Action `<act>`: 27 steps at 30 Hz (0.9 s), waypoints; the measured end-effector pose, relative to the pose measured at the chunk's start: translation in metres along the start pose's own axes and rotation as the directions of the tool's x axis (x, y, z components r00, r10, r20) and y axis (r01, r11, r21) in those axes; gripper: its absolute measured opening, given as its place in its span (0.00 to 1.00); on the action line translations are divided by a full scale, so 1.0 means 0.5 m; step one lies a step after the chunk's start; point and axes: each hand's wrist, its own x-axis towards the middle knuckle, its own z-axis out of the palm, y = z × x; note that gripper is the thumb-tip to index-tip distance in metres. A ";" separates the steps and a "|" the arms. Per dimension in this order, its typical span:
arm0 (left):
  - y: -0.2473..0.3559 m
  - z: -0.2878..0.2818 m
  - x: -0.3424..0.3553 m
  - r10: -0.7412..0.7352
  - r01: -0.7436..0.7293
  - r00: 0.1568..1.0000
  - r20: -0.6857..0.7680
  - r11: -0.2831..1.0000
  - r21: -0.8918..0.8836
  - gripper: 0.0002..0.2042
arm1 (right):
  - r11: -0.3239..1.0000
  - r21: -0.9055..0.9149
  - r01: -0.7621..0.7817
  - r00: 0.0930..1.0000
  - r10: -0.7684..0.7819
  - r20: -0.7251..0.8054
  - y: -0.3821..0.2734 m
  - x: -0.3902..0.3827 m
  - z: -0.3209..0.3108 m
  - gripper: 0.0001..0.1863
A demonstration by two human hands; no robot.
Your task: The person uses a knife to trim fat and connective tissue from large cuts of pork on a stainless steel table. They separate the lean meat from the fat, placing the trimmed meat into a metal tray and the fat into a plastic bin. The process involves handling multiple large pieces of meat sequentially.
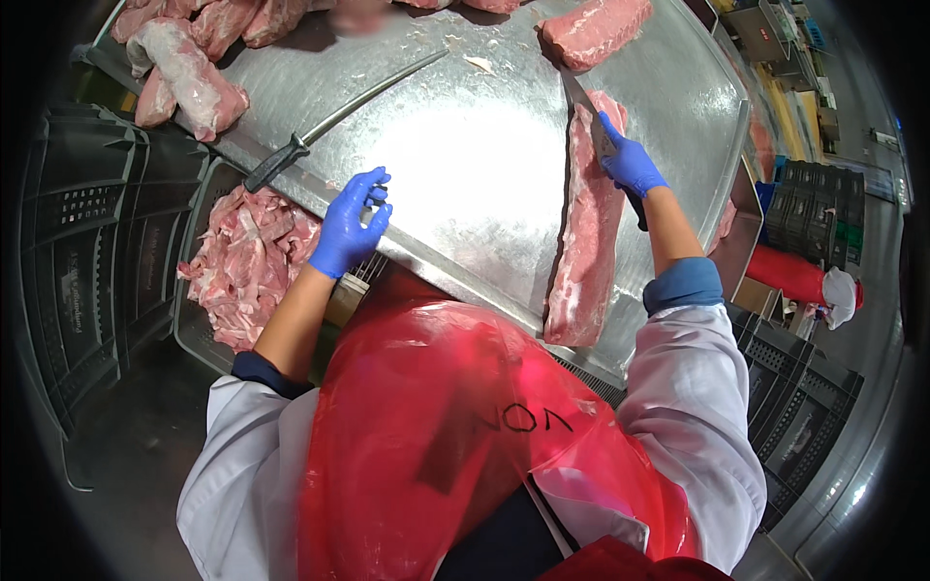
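My right hand (632,165), in a blue glove, grips the dark handle of a knife (584,100) whose blade lies along the top edge of a long slab of raw pork (586,242) on the steel table (465,145). My left hand (351,225), also blue-gloved, hovers open and empty at the table's near edge, just above a crate of meat trimmings (247,261). A sharpening steel (329,124) with a black handle lies diagonally on the table beyond my left hand.
Several large pork cuts (189,73) are piled at the table's far left, another piece (593,29) lies at the far middle. Dark plastic crates (87,223) stand left, more crates (823,203) right. A person in red with a white cap (814,281) is at the right.
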 end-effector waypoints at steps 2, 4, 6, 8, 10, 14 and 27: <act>0.021 -0.030 -0.005 0.035 -0.036 0.999 0.012 0.998 0.047 0.25 | 0.999 0.033 -0.008 1.000 0.008 -0.007 0.032 -0.022 0.009 0.42; 0.008 -0.055 -0.024 0.061 -0.059 0.998 -0.025 0.996 0.073 0.25 | 0.985 0.166 -0.046 0.998 0.037 0.055 0.034 -0.096 0.014 0.43; -0.012 -0.058 -0.017 -0.033 0.035 0.998 -0.055 0.999 0.020 0.25 | 0.981 0.195 -0.007 1.000 0.006 0.002 0.050 -0.121 0.043 0.44; -0.042 -0.039 0.000 -0.025 0.020 0.995 -0.094 0.998 -0.056 0.25 | 0.990 0.137 -0.030 0.999 0.033 -0.016 0.037 -0.093 0.056 0.45; -0.023 -0.026 0.028 -0.015 0.011 0.999 -0.050 0.997 -0.073 0.25 | 0.984 0.174 -0.045 0.996 0.056 -0.063 -0.003 -0.057 0.071 0.45; -0.005 -0.050 0.042 0.028 -0.028 0.999 -0.015 0.999 -0.030 0.24 | 0.975 0.206 0.084 0.994 -0.067 -0.087 0.075 -0.146 0.134 0.46; 0.021 0.090 0.179 -0.043 0.063 0.994 0.098 0.977 -0.205 0.20 | 0.980 -0.183 0.083 0.955 -0.131 -0.266 0.048 -0.060 0.122 0.49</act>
